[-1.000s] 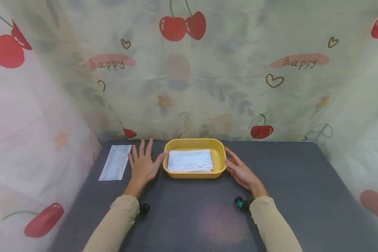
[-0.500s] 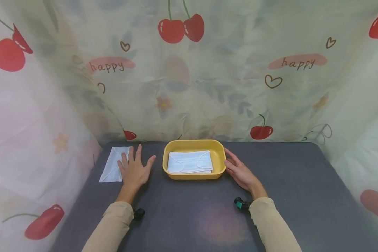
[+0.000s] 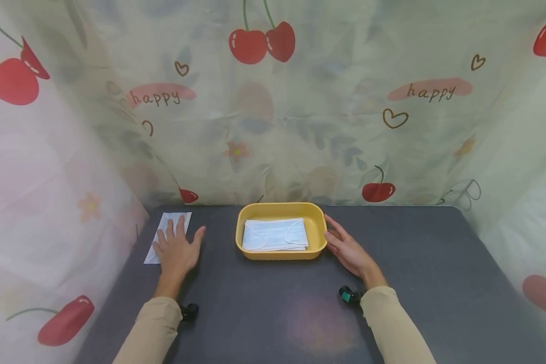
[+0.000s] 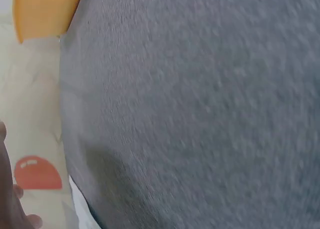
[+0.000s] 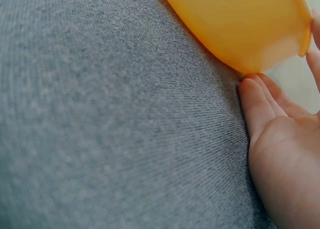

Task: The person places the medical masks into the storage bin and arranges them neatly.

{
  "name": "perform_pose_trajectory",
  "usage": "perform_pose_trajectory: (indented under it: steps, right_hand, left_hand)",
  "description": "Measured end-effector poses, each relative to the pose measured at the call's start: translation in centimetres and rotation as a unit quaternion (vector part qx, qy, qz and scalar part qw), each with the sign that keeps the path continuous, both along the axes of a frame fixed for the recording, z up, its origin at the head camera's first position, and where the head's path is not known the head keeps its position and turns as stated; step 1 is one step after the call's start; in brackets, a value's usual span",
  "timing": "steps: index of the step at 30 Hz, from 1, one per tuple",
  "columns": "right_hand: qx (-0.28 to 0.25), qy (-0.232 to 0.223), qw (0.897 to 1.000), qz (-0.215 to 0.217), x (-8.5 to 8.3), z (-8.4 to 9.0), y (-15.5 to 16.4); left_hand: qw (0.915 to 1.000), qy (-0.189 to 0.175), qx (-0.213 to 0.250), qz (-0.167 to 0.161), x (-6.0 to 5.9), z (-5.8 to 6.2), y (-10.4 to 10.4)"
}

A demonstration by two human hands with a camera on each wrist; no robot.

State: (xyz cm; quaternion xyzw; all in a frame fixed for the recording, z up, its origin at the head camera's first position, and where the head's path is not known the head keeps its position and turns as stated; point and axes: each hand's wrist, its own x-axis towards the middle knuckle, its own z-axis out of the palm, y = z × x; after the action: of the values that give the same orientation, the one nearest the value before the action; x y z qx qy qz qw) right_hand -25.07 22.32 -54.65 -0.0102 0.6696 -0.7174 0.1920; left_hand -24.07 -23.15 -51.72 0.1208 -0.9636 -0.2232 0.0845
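Note:
A yellow tray stands at the back middle of the table, with a small stack of folded face masks inside. One more face mask lies flat on the table to the left. Over that mask is my left hand, fingers spread and straight, thumb out to the right; it hides much of the mask. My right hand rests against the tray's right side, fingertips touching its wall. In the right wrist view the fingers lie low beside the yellow wall, on the table.
The dark grey table ends at the back against a curtain printed with cherries and hearts. More of this fabric hangs at both sides. Each wrist wears a small black camera on a strap.
My left hand has moved left, away from the tray's left side, and now covers part of the loose face mask. My right hand stays at the tray.

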Motion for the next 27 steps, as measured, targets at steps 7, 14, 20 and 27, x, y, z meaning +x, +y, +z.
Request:
perform_pose_trajectory:
  steps: [7,14,20,27]
  right_hand:
    - [-0.007,0.001,1.0,0.001,0.0,-0.1,0.0]
    - [-0.004,0.0,1.0,-0.001,0.0,-0.1,-0.1]
    - [-0.003,0.0,1.0,-0.002,0.0,-0.2,-0.1]
    - [-0.007,0.01,1.0,0.003,0.0,-0.1,0.0]
  left_hand:
    - [0.9998,-0.009,0.008,0.015,0.6,-0.5,-1.3]
    - [0.9995,-0.024,0.008,0.02,1.1,-1.0,-2.5]
    - [0.9988,-0.023,0.023,0.035,1.2,-1.3,-3.6]
    - [0.9953,-0.053,0.056,0.059,1.3,-1.6,-4.4]
